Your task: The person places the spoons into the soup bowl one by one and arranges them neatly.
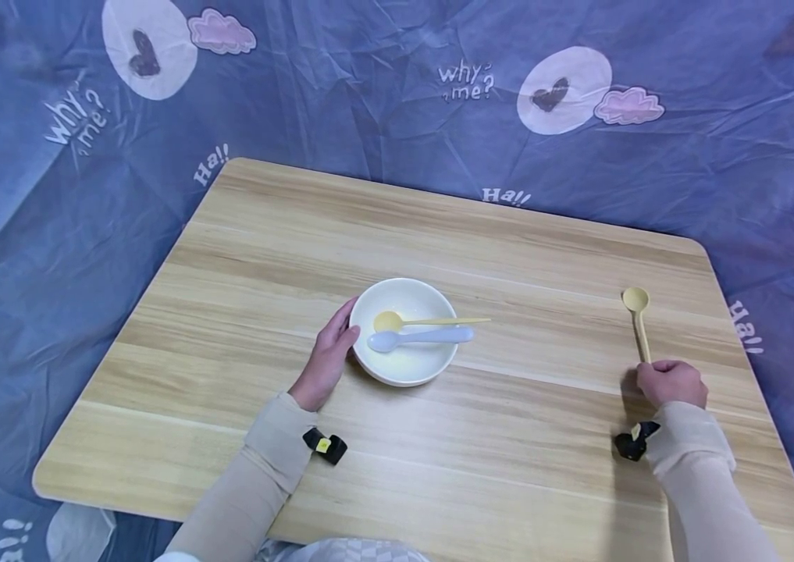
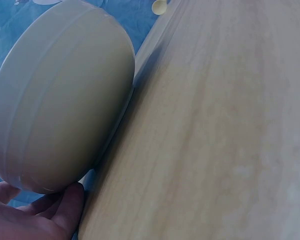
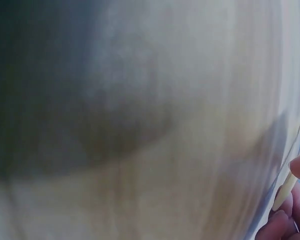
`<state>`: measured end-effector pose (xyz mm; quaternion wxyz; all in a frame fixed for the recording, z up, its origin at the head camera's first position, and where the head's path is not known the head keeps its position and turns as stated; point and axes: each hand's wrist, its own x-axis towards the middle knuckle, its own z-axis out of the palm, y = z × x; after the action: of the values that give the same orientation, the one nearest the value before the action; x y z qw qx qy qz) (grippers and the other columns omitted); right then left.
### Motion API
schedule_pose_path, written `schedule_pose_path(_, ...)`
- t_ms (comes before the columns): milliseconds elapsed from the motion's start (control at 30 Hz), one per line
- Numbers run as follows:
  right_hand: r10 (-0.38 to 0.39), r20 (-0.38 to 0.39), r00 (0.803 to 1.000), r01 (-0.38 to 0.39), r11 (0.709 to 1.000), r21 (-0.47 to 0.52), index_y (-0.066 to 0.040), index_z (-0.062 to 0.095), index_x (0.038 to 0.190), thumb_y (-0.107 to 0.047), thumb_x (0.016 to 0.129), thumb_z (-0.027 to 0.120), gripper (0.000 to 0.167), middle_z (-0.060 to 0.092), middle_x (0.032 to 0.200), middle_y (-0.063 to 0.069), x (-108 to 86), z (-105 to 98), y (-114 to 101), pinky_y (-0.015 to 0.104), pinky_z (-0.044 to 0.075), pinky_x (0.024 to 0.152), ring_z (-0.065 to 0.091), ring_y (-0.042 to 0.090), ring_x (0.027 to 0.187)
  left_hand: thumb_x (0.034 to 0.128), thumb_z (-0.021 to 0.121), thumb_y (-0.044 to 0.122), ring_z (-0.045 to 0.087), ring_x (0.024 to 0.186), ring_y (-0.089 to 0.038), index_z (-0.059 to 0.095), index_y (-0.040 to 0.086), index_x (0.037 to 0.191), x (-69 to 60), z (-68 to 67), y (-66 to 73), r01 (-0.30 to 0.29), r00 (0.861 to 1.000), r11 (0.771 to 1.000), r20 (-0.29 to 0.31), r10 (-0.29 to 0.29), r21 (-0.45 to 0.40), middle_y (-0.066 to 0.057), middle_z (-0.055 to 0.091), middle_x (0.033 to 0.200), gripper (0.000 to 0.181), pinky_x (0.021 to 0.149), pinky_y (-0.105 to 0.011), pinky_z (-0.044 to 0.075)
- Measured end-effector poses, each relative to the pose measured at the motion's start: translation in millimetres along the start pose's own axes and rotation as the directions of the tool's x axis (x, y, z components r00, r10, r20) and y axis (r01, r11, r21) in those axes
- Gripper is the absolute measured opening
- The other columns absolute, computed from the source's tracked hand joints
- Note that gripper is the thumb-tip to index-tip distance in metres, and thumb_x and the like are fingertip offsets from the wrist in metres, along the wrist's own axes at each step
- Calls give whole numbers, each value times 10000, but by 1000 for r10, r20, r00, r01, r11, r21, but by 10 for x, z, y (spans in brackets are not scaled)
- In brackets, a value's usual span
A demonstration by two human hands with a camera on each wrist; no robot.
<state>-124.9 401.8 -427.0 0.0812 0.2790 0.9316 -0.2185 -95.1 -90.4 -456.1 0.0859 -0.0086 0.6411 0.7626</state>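
My feed showed the right hand pinching a yellow spoon at right on the worktop. Leftward, the left hand gripped a white bowl, where a blue spoon and, beyond, a second yellow spoon leaned.

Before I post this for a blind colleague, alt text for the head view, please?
A person's left hand holds the side of a white bowl containing a yellow spoon and a pale blue spoon, while the right hand grips a second yellow spoon by its handle. Beneath is a wood-grain table.
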Motion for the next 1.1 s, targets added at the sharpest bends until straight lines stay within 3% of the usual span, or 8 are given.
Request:
schedule_pose_path(133,-5,-18,1000,5,1000,9,-46,671,892,-263,829,528,268,629,678,-6,-5,17,-10,308,393,588,541,317,820,1013,340,128,190,1426,-152,209,112,1502,-3,-5,0,-1,1000,1000,4,1,5,-25,193,1562,506,1173,-321,196)
schedule_pose_path(233,-4,-36,999,5,1000,21,-61,672,878,-252,824,525,248,606,639,-62,-22,24,-31,305,388,591,545,329,838,1012,342,133,191,1426,-153,209,116,1503,-8,-15,-8,0,1000,1000,7,0,6,-22,192,1563,509,1173,-326,197)
schedule_pose_path(500,5,-113,994,0,999,43,5,645,1043,-232,819,508,353,661,846,147,-103,56,-91,312,398,601,551,387,912,1011,342,130,188,1427,-155,208,113,1503,-3,-41,-26,-3,1000,1000,13,3,0,-27,188,1564,511,1173,-322,195)
schedule_pose_path(633,8,-140,990,-1,999,51,13,642,1056,-226,821,505,362,646,942,209,-137,62,-103,328,402,611,548,409,938,1009,345,126,190,1427,-162,205,108,1503,-1,-50,-27,-7,1000,1000,15,7,1,-33,189,1563,513,1173,-324,196)
schedule_pose_path(1033,30,-180,983,-17,997,75,-19,655,1058,-202,807,481,356,652,886,141,-131,28,-118,327,397,625,550,397,970,1004,343,113,202,1425,-181,203,105,1504,4,-38,-32,-3,1000,1000,8,3,0,-39,188,1565,520,1168,-333,212)
schedule_pose_path(1100,30,-201,979,-14,996,84,-25,659,1063,-198,806,474,360,644,808,87,-128,18,-130,328,396,627,554,391,975,1004,342,108,203,1425,-187,203,102,1504,2,-35,-26,-1,1000,1000,6,1,-3,-41,187,1565,519,1166,-334,215)
